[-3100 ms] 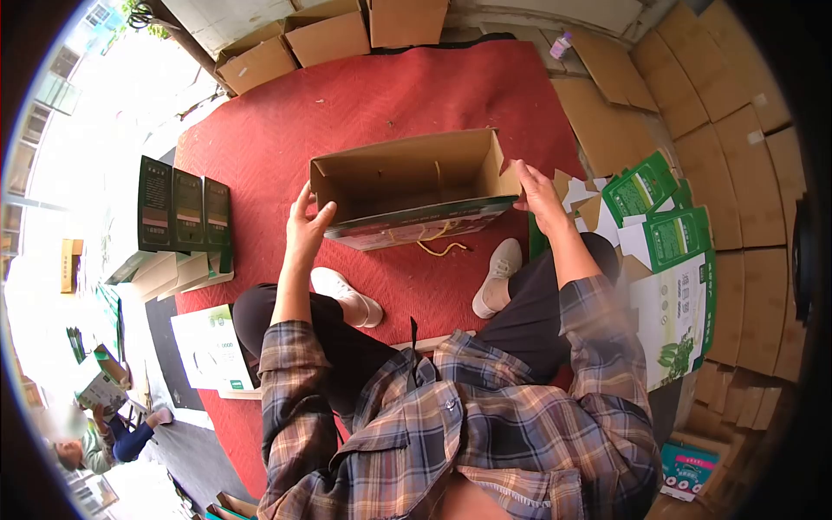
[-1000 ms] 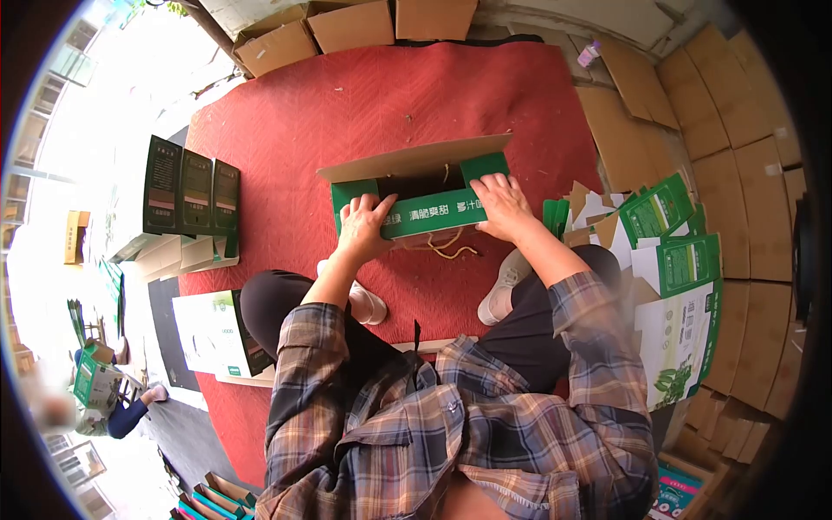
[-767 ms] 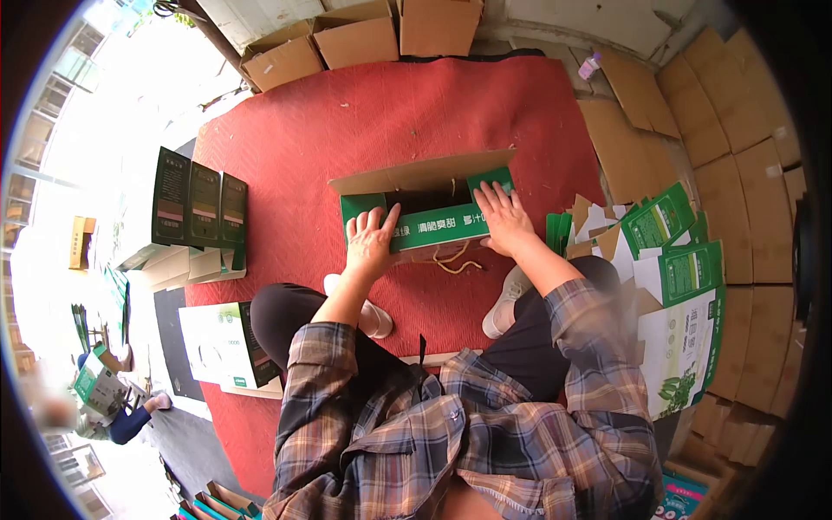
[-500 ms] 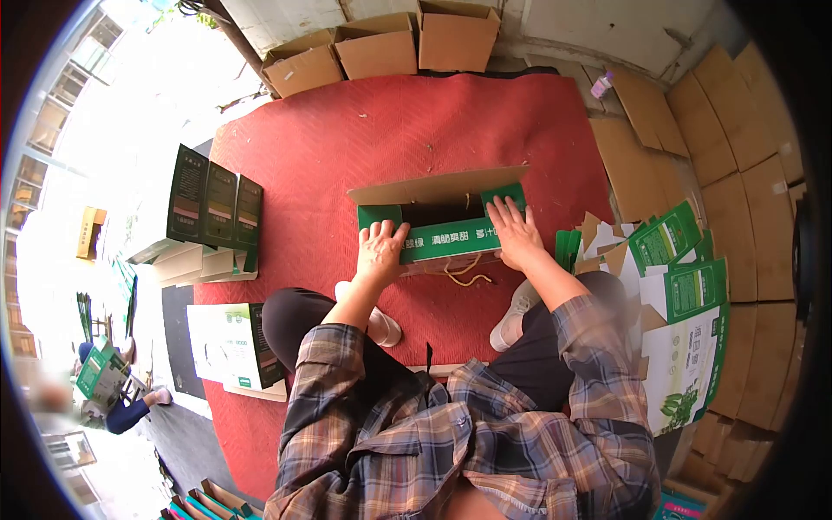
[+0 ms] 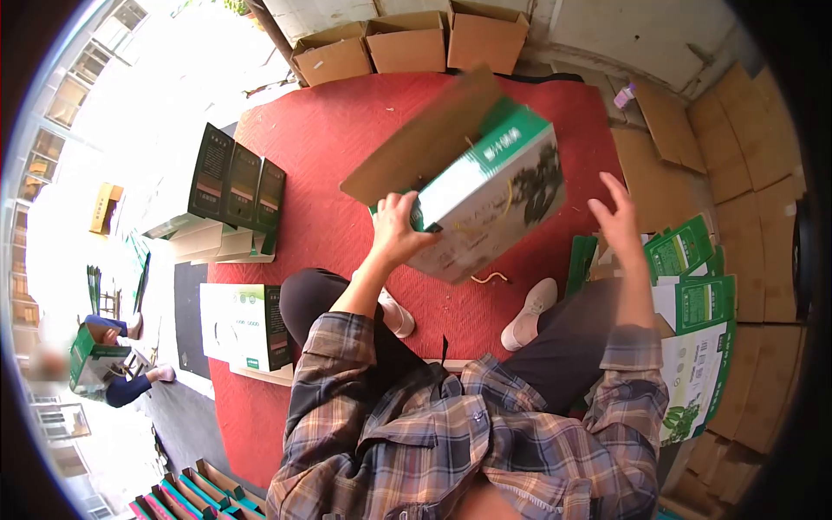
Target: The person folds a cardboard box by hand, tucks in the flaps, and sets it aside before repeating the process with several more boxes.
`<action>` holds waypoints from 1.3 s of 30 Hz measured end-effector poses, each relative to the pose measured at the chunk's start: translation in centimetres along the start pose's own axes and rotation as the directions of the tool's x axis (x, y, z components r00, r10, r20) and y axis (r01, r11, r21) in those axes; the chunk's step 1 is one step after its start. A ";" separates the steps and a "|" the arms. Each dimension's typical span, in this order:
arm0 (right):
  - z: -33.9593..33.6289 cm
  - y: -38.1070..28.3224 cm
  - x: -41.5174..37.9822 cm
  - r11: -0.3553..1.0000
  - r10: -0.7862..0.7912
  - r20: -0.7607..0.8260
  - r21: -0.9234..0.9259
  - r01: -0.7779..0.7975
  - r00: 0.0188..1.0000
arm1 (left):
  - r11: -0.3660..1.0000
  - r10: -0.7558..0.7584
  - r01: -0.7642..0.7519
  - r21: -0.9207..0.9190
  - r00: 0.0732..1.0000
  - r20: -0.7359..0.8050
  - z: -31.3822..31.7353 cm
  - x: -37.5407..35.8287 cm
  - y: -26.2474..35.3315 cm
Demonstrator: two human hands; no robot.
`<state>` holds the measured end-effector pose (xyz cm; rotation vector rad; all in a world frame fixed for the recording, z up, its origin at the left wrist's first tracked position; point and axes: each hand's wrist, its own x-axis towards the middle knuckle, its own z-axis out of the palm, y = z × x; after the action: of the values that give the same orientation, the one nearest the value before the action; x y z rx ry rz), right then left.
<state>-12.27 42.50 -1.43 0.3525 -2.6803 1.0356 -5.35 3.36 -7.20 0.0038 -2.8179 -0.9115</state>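
Observation:
A green and white printed box [image 5: 494, 204] is tilted above the red mat, its right end raised and a brown top flap standing up. Fingers of my left hand [image 5: 397, 230] grip its near left corner, the thumb along the printed front. My right hand [image 5: 617, 217] is off the box, to its right, with the fingers apart and nothing in them. A yellowish cord [image 5: 491, 278] shows below the box's lower edge.
The red mat [image 5: 329, 130] spreads under my feet. Printed boxes [image 5: 234, 186] stand at the left; flattened printed cartons [image 5: 693, 347] lie at the right. Brown open boxes [image 5: 407, 48] line the wall. Another person [image 5: 130, 390] sits at far left holding a green box.
The box has lifted and turned, its right end swinging up and away. My right hand has let go and moved right. My left hand still grips the box. The view has shifted slightly.

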 end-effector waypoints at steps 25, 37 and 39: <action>-3.4 14.3 -19.5 0.701 0.630 0.050 0.392 -0.596 0.775 | 0.288 -0.900 -0.411 -0.865 0.191 -0.391 -22.7 -36.2 -14.4; -3.1 17.0 -21.6 0.839 0.544 0.048 -0.064 -0.541 0.838 | -0.097 -0.983 -0.387 -0.917 0.183 0.027 -17.3 -42.0 -28.4; -3.8 16.7 -22.4 0.818 0.572 0.029 -0.095 -0.568 0.820 | -0.126 -0.980 -0.361 -0.924 0.191 0.059 -17.9 -40.9 -30.0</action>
<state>4.20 60.10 -16.07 -0.4889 -2.9395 1.0561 36.36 -29.04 -17.27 1.1414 -0.3689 -1.9541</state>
